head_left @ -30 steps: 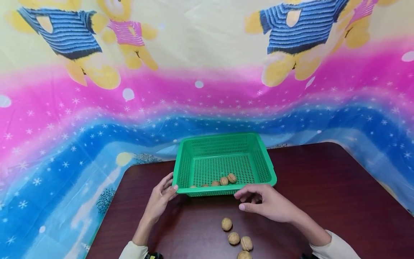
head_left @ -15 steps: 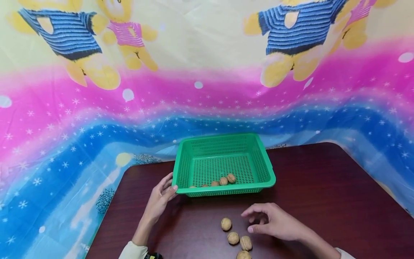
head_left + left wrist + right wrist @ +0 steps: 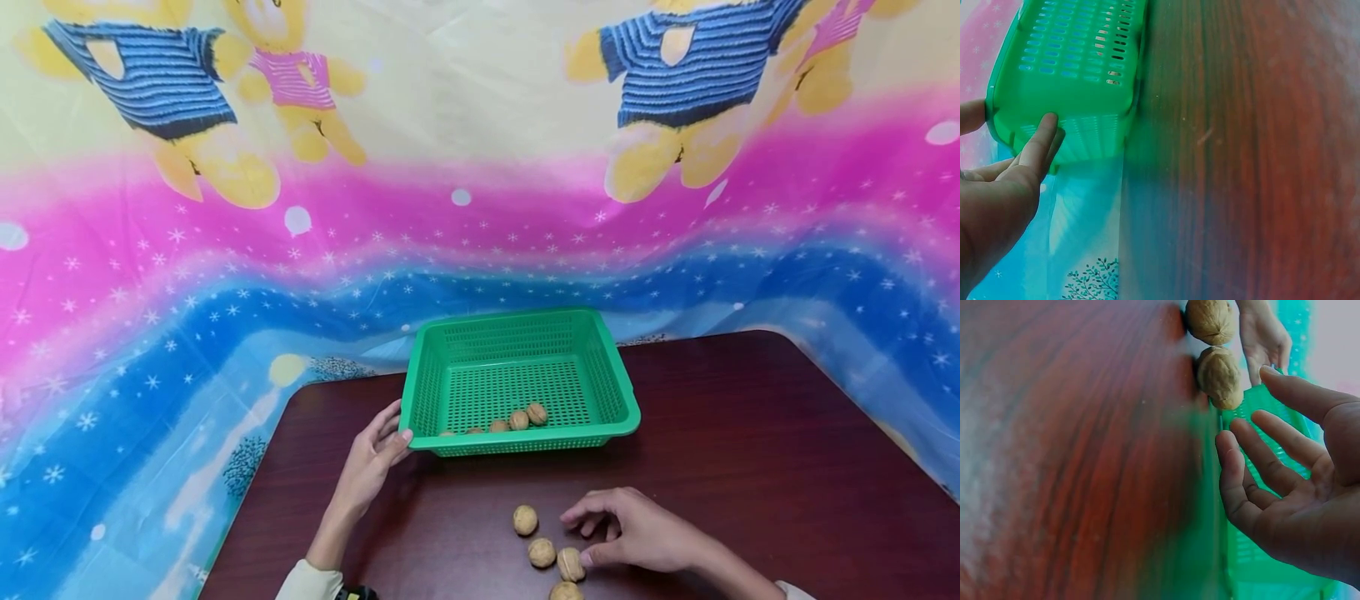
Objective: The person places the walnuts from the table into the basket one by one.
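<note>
Four loose walnuts (image 3: 572, 565) on bench (image 3: 750, 433), near side of green basket (image 3: 585, 432). Likely light, hard, prone to roll; pinch across widest part. Right grip (image 3: 637, 531): relaxed, nothing held, just beside nearest walnut. Left grip (image 3: 370, 463): pinching basket rim.

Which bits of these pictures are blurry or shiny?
Left wrist view: the tabletop looks soft and hazy, with a green tint beside the green basket, probably its reflection; right wrist view: pale glare washes the tabletop's far left, while the walnuts show clear ridges; head view: basket and walnuts look fairly crisp.
</note>
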Demonstrator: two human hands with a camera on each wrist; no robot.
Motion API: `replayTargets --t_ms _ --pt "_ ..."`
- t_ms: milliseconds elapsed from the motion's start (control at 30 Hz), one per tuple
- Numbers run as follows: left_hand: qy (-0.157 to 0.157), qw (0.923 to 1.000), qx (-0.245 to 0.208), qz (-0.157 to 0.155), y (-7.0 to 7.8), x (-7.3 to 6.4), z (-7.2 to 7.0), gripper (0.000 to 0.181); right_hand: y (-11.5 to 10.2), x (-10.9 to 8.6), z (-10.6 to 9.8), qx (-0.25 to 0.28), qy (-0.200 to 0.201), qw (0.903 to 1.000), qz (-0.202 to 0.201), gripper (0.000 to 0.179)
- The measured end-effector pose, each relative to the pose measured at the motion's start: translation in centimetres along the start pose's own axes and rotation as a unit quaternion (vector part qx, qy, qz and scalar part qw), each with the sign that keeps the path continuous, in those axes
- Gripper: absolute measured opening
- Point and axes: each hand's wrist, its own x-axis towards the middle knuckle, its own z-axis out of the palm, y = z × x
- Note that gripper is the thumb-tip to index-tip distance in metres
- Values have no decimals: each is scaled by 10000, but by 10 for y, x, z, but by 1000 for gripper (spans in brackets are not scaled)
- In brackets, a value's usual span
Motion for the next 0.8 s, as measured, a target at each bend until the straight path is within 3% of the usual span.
replayTargets --t_ms 300,800 --pt "-9 10000 19 1 0 0 0 66 7 3 9 -181 -15 9998 8 36" --pt "-10 10000 14 -42 0 0 -1 67 4 4 11 -1192 -245 9918 -378 24"
